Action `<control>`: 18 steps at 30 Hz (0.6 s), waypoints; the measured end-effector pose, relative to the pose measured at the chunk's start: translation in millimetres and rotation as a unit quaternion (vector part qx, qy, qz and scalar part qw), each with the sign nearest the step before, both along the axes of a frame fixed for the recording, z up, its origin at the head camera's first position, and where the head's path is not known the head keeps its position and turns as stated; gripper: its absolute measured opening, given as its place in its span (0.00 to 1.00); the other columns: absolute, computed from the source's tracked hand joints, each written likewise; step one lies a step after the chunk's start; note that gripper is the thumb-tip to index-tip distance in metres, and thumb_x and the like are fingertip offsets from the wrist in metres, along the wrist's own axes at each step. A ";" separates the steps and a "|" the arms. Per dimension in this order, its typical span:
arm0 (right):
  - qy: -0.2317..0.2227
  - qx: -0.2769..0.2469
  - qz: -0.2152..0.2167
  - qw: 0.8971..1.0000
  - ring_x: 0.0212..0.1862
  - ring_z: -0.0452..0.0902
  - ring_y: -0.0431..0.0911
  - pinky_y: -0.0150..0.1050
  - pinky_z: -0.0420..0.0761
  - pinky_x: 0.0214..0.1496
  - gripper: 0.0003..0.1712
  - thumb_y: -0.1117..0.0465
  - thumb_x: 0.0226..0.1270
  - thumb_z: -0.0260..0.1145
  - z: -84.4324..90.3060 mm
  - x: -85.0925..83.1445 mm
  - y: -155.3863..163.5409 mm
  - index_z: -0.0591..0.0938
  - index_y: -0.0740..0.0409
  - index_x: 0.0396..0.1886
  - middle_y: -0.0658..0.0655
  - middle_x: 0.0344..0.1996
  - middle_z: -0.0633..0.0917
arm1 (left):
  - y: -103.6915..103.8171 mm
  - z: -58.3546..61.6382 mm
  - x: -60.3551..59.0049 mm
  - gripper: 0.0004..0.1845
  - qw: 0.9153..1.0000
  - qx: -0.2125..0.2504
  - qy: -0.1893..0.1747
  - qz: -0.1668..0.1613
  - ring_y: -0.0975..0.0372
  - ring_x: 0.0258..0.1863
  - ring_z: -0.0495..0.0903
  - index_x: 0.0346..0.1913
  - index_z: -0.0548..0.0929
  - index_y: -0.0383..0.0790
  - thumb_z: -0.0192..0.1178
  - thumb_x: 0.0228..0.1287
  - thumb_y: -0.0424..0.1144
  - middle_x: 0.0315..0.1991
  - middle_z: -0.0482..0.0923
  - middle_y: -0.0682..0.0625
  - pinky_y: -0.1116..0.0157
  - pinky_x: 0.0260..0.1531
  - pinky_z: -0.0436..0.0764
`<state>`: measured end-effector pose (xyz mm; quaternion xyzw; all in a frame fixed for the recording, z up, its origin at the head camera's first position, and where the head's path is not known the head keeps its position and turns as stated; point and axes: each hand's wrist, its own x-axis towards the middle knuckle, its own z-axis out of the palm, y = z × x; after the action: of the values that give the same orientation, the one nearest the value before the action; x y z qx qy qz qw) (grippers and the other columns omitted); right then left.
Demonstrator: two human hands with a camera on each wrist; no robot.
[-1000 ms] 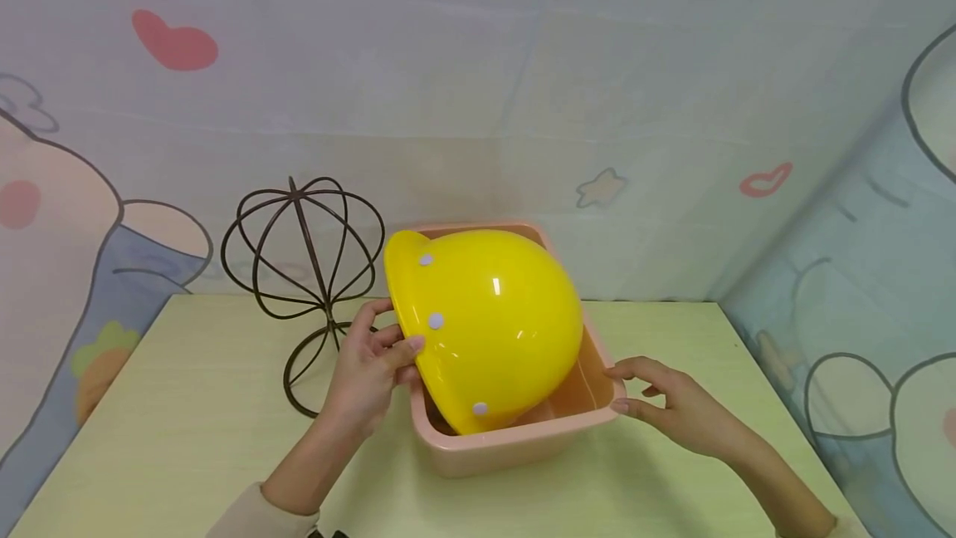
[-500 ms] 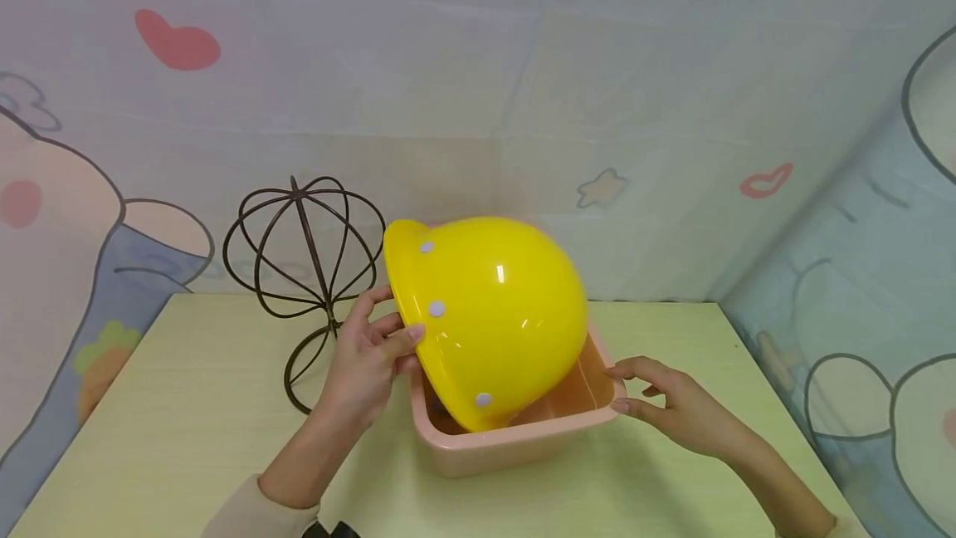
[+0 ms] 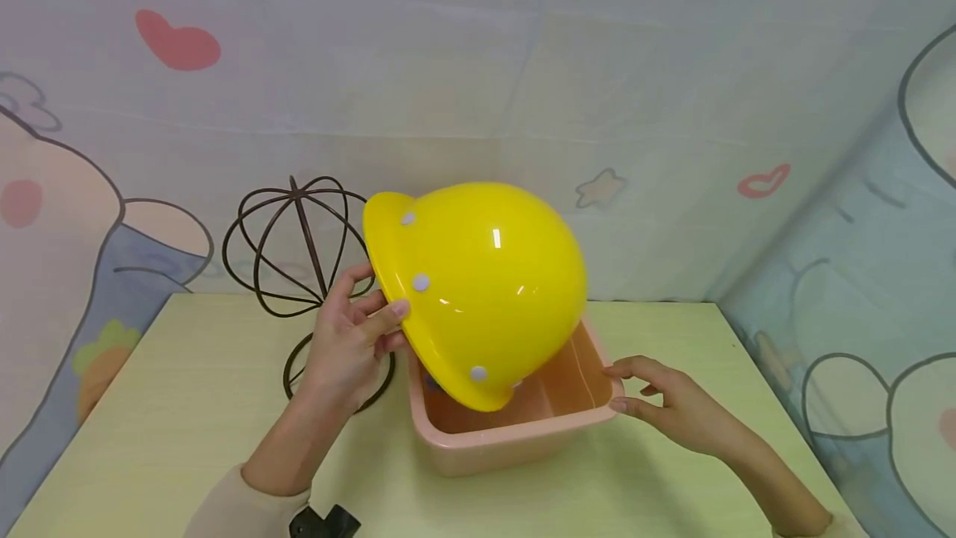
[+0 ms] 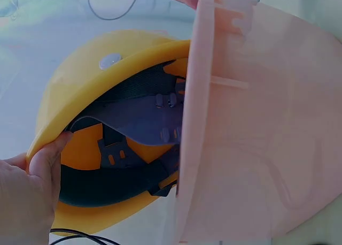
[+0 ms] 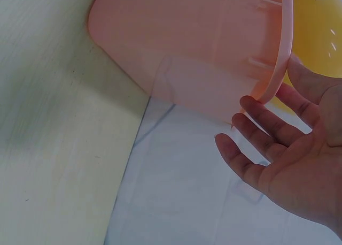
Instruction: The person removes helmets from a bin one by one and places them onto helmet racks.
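Helmet (image 3: 485, 289) tilted above the basin (image 3: 523, 438): your left hand (image 3: 351, 347) pinches its brim; your right hand (image 3: 672, 409), fingers spread, touches the basin rim.

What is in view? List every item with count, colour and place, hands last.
Hard hat: one, yellow with white studs, tilted above the basin, dark straps inside.
Basin: one, pink, rectangular, on the table at centre.
Wire stand: one, dark brown, ball-shaped cage on a ring foot, left of the basin.
Table: one, pale yellow-green.
Backdrop: one, pale cloth with hearts and cartoon shapes, behind and beside the table.
Left hand: grips the hard hat's brim.
Right hand: fingers straight, touching the basin's right rim.
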<state>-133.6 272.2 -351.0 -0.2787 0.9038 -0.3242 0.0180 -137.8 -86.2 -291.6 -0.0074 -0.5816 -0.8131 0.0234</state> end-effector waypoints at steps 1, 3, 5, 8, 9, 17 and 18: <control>-0.001 -0.001 0.000 1.000 0.51 0.73 0.42 0.41 0.78 0.46 0.16 0.59 0.65 0.63 -0.2 -0.3 -0.1 0.77 0.56 0.52 0.51 0.50 0.80 | -0.4 1.1 0.1 0.24 1.000 0.002 0.004 0.002 0.60 0.32 0.82 0.60 0.60 0.38 0.50 0.64 0.20 0.44 0.80 0.43 0.73 0.28 0.81; -0.002 -0.002 0.000 1.000 0.51 0.72 0.42 0.40 0.78 0.46 0.16 0.59 0.65 0.63 -0.5 -0.7 -0.3 0.77 0.55 0.52 0.51 0.50 0.80 | -1.3 3.1 0.3 0.24 1.000 0.005 0.012 0.004 0.60 0.33 0.83 0.60 0.60 0.38 0.50 0.64 0.20 0.44 0.80 0.44 0.71 0.29 0.82; -0.002 -0.002 0.000 1.000 0.51 0.72 0.42 0.39 0.77 0.46 0.16 0.58 0.64 0.63 -0.5 -1.0 -0.4 0.77 0.55 0.52 0.51 0.49 0.80 | -2.5 4.8 0.7 0.24 1.000 0.009 0.017 0.006 0.60 0.34 0.83 0.60 0.61 0.38 0.50 0.64 0.20 0.43 0.80 0.45 0.71 0.31 0.82; 0.001 -0.003 0.001 1.000 0.51 0.72 0.42 0.40 0.77 0.46 0.16 0.59 0.64 0.63 -0.4 -1.1 -0.3 0.77 0.55 0.51 0.51 0.49 0.80 | -4.7 7.1 1.2 0.24 1.000 0.019 0.021 0.006 0.60 0.34 0.83 0.60 0.61 0.39 0.50 0.64 0.21 0.42 0.81 0.47 0.70 0.31 0.82; 0.001 -0.003 0.001 1.000 0.51 0.72 0.42 0.41 0.77 0.46 0.16 0.59 0.64 0.63 -0.4 -1.1 -0.2 0.77 0.55 0.52 0.51 0.49 0.80 | -5.5 7.7 1.2 0.24 1.000 0.023 0.021 0.006 0.60 0.35 0.83 0.60 0.61 0.40 0.50 0.64 0.21 0.43 0.81 0.48 0.70 0.32 0.82; -0.005 -0.004 0.000 1.000 0.52 0.72 0.42 0.41 0.77 0.47 0.16 0.59 0.65 0.63 -1.2 -0.2 -0.1 0.77 0.55 0.52 0.51 0.50 0.80 | -8.9 12.8 1.6 0.23 0.998 0.046 0.033 0.012 0.59 0.36 0.83 0.58 0.62 0.43 0.50 0.64 0.21 0.43 0.81 0.50 0.68 0.34 0.82; -0.004 -0.004 -0.001 1.000 0.52 0.72 0.42 0.41 0.77 0.47 0.16 0.59 0.65 0.63 -1.3 -0.2 -0.1 0.77 0.55 0.52 0.51 0.50 0.80 | -9.3 13.3 1.8 0.22 0.998 0.048 0.036 0.014 0.59 0.35 0.83 0.58 0.63 0.43 0.50 0.64 0.21 0.41 0.82 0.50 0.69 0.33 0.82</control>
<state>-133.9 272.0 -352.3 -0.2766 0.9026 -0.3293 0.0206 -136.0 -95.5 -278.3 -0.0275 -0.5403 -0.8391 0.0565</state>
